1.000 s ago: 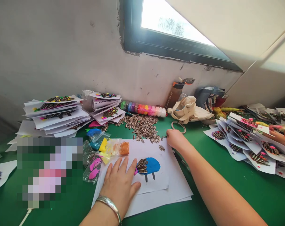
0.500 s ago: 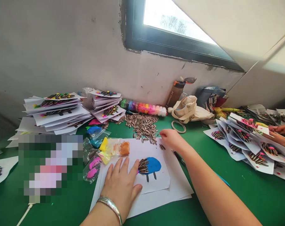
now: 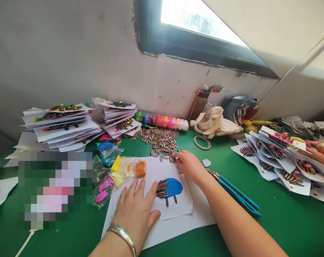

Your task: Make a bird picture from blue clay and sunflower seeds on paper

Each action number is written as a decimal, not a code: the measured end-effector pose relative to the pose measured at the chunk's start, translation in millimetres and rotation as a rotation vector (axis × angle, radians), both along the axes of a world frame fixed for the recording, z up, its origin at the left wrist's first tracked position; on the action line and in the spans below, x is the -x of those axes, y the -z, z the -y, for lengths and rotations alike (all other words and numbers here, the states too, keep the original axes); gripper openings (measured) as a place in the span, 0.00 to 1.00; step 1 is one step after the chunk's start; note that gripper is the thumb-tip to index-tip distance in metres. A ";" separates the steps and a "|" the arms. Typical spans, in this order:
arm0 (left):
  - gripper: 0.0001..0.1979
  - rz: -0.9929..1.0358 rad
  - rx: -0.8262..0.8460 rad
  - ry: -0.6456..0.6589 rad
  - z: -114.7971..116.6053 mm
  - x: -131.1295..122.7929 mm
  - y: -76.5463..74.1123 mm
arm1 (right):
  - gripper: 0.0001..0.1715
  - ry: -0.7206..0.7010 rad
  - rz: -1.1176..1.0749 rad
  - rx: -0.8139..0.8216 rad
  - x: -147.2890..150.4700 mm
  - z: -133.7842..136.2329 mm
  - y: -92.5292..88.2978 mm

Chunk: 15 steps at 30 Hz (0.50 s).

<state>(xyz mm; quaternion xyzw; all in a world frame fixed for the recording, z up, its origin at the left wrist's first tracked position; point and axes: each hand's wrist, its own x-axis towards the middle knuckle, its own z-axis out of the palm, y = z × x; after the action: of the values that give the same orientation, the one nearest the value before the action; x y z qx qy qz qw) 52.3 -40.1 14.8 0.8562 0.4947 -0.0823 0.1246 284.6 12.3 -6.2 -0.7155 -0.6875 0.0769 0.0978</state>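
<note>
My left hand lies flat with fingers spread on a white sheet, holding it down; a silver bracelet is on that wrist. On the sheet is a blue clay shape partly covered with striped sunflower seeds. My right hand rests at the sheet's far edge, fingers curled down at the near rim of a heap of sunflower seeds. Whether a seed is between those fingers is hidden.
Small bags of coloured clay lie left of the sheet. Blue-handled scissors lie to the right. Stacks of finished sheets stand at the left, more sheets at the right under another person's hand. A bottle, cloth bag and tape ring line the wall.
My right hand has slid left from the sheet's far right corner to the edge of the seed heap, uncovering the scissors. My left hand has stayed put.
</note>
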 end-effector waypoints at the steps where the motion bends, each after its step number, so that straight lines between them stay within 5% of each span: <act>1: 0.32 -0.001 -0.002 0.000 0.0 0.2 0.4 | 0.15 0.002 0.010 -0.003 3.2 0.3 1.2; 15: 0.30 0.009 -0.004 0.011 -2.0 1.7 2.9 | 0.10 -0.072 0.198 -0.060 24.9 -7.7 7.3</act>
<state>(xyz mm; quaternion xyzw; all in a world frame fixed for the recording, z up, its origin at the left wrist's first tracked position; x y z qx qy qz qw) 50.6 -38.2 11.9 0.8594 0.4897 -0.0782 0.1244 259.7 20.0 -13.5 -0.6912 -0.7210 -0.0116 0.0479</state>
